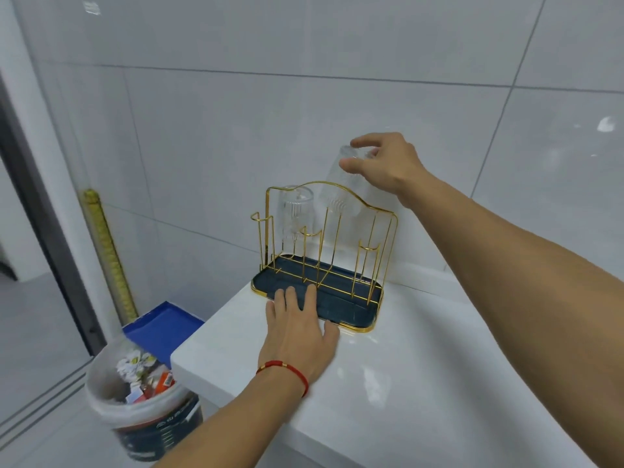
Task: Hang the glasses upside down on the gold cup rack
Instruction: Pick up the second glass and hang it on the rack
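The gold wire cup rack [385, 214] stands on a dark blue drip tray [351, 312] on the white counter. One clear ribbed glass [295, 211] hangs upside down on a rear left prong. My right hand [385, 163] grips the base of a second clear glass [337, 187], upside down and tilted, its mouth at the top of the rack near the middle prong. My left hand [297, 336], with a red string bracelet on the wrist, lies flat with fingers spread on the tray's front left edge and the counter.
The white counter [405, 383] ends at a corner on the left. Below it stand a bin [145, 393] full of rubbish and a blue box [162, 325]. A yellow strip [108, 251] runs along the tiled wall; a dark door frame lies far left.
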{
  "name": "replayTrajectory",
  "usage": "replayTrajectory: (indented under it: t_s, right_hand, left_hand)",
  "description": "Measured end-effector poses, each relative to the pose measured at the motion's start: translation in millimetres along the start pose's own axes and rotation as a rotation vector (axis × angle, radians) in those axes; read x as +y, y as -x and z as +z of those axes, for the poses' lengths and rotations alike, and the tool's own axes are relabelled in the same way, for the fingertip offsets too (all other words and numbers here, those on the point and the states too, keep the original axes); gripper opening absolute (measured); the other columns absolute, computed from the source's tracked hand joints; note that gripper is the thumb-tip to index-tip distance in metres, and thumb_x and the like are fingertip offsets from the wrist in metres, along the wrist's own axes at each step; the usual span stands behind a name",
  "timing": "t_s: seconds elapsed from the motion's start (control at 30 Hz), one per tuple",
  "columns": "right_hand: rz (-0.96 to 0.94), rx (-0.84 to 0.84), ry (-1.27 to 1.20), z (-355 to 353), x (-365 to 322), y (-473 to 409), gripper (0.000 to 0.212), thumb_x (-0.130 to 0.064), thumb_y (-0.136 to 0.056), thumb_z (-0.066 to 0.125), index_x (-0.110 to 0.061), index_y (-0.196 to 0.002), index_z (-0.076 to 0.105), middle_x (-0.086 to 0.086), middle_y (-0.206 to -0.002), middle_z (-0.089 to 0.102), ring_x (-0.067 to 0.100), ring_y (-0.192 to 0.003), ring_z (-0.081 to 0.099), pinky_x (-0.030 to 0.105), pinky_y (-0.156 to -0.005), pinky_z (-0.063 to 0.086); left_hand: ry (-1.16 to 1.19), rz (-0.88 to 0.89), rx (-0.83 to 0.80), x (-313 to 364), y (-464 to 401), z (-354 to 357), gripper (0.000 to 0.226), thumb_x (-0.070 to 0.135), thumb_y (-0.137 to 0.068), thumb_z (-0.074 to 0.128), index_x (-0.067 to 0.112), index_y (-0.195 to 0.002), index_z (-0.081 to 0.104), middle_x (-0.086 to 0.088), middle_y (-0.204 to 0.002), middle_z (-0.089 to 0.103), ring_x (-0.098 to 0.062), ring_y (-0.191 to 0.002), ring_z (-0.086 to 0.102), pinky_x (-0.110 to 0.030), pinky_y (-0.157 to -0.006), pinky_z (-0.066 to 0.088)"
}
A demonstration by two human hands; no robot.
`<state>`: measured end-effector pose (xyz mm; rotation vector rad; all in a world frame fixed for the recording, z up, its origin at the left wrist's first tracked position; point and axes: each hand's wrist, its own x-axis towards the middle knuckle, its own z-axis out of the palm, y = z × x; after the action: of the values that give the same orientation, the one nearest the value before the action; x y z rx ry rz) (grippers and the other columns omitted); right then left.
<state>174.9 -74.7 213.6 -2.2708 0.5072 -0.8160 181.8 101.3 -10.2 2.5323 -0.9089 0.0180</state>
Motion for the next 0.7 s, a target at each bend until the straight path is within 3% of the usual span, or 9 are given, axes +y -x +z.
replayTrajectory:
  t_s: [0.1, 0.17, 0.33, 0.47, 0.63, 0.7]
  right_hand:
    - [0.031, -0.15, 0.019, 8.6, 7.1, -16.8, 0.065, -0.04, -0.08, 0.088, -0.025, -0.139, 0.064, 0.011, -0.132, 0.065, 0.026, -0.108, 0.068, 0.031, -0.076, 0.061]
    - [0.061, -0.245, 0.048, 12.6, 14.2, -27.3, 0.067, -0.043, -0.079, 0.089, -0.023, -0.138, 0.064, 0.013, -0.129, 0.065, 0.027, -0.097, 0.072, 0.03, -0.07, 0.061]
    - [0.145, -0.503, 0.05, 18.7, 31.5, -41.8, 0.083, -0.032, -0.055, 0.097, -0.022, -0.132, 0.068, 0.009, -0.128, 0.068, 0.029, -0.107, 0.073, 0.042, -0.091, 0.064]
    - [0.054, -0.607, 0.071, 24.3, 45.6, -46.4, 0.062, -0.008, -0.076, 0.092, -0.024, -0.131, 0.067, -0.003, -0.124, 0.069, 0.016, -0.113, 0.067, 0.043, -0.1, 0.059]
    - [0.02, -0.644, 0.035, 20.3, 50.5, -46.3, 0.066, -0.027, -0.079, 0.089, -0.028, -0.139, 0.062, -0.01, -0.123, 0.067, 0.008, -0.112, 0.063, 0.036, -0.099, 0.055]
    - [0.019, -0.534, -0.03, 16.0, 52.0, -41.5, 0.049, -0.031, -0.088, 0.083, -0.024, -0.134, 0.068, -0.004, -0.122, 0.073, 0.013, -0.112, 0.069, 0.034, -0.097, 0.059]
  left_hand:
    - [-0.003, -0.001, 0.001, 0.7, 0.7, -1.0, 0.068, 0.049, -0.1, 0.036, 0.023, -0.158, 0.013, -0.011, -0.165, 0.021, -0.035, -0.153, 0.009, -0.053, -0.126, 0.017]
    - [-0.012, -0.002, -0.005, 1.1, 1.2, -1.0, 0.067, 0.048, -0.1, 0.035, 0.023, -0.158, 0.014, -0.011, -0.164, 0.021, -0.034, -0.153, 0.01, -0.053, -0.126, 0.017]
    - [-0.058, 0.01, -0.022, 3.0, 0.7, -1.9, 0.064, 0.047, -0.1, 0.033, 0.023, -0.157, 0.017, -0.009, -0.164, 0.024, -0.034, -0.153, 0.011, -0.054, -0.126, 0.013]
    - [-0.061, 0.012, -0.022, 2.9, 1.1, -2.4, 0.063, 0.047, -0.1, 0.033, 0.023, -0.156, 0.018, -0.008, -0.163, 0.026, -0.034, -0.153, 0.012, -0.054, -0.126, 0.013]
    - [-0.031, 0.009, -0.013, 3.9, 1.5, -2.8, 0.063, 0.046, -0.099, 0.035, 0.021, -0.155, 0.021, -0.008, -0.162, 0.026, -0.033, -0.152, 0.015, -0.053, -0.125, 0.016]
    - [0.013, 0.002, 0.006, 3.5, 3.0, -2.9, 0.061, 0.045, -0.098, 0.039, 0.02, -0.152, 0.026, -0.009, -0.16, 0.026, -0.033, -0.15, 0.017, -0.052, -0.124, 0.022]
